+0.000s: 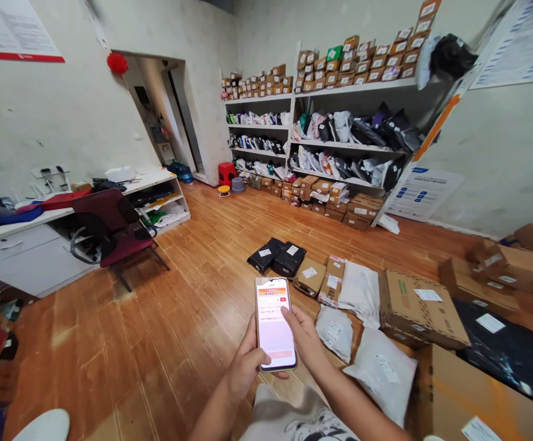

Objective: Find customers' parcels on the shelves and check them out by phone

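Two hands share one phone (274,323), held upright above the wooden floor (156,318) with its lit screen tilted toward the wearer so it can be read.

- Left hand (244,366): fingers wrapped round the phone's lower left edge, thumb curled over the bottom corner of the screen; this closed grip carries the weight.
- Right hand (303,335): cupped against the phone's right edge, steadying it, thumb reaching onto the screen near its middle.
- Right of the phone, on the floor: two white mailer bags (367,355), a small labelled box (309,275) and a large cardboard box (420,309), labels facing up so they can be read.
- Just beyond the phone's top edge: two black parcels (278,256) lying side by side, touching.
- Far behind the phone: wall shelves (339,144) packed with bagged and boxed parcels, more boxes stacked on the floor beneath.
- Left of the phone, well apart: a dark red chair (110,226) drawn up to a white desk (32,245).
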Motion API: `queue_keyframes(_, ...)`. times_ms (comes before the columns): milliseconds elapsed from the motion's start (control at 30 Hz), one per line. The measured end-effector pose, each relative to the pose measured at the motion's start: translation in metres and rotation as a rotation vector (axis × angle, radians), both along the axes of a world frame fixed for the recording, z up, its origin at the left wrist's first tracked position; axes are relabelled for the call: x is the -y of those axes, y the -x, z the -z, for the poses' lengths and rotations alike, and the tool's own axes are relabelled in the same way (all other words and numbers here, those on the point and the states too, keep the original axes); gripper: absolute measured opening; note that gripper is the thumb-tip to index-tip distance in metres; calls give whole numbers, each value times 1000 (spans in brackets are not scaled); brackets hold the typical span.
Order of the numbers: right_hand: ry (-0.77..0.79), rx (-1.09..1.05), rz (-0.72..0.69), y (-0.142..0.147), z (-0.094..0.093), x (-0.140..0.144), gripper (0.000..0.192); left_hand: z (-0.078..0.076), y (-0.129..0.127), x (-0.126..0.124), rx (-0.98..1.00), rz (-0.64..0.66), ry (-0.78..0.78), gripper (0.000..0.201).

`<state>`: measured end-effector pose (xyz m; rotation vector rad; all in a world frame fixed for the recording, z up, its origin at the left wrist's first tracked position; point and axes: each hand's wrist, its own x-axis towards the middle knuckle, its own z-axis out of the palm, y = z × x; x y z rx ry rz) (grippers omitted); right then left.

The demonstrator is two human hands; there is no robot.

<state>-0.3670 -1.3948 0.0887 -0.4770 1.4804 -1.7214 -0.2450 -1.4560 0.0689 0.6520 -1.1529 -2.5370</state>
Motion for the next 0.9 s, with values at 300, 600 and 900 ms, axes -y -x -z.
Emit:
queue_keyframes(300, 50, -51, -12, -19, -7, 9, 29, -4, -10, 17, 20, -30, 3, 105)
queue_keyframes(600, 29, -77, -46, -26, 9, 48, 35, 9, -26, 40, 30, -59, 52, 109)
queue_keyframes(900, 11, 124, -86, -19, 13, 93, 49, 19, -18, 68, 76, -180, -32, 102)
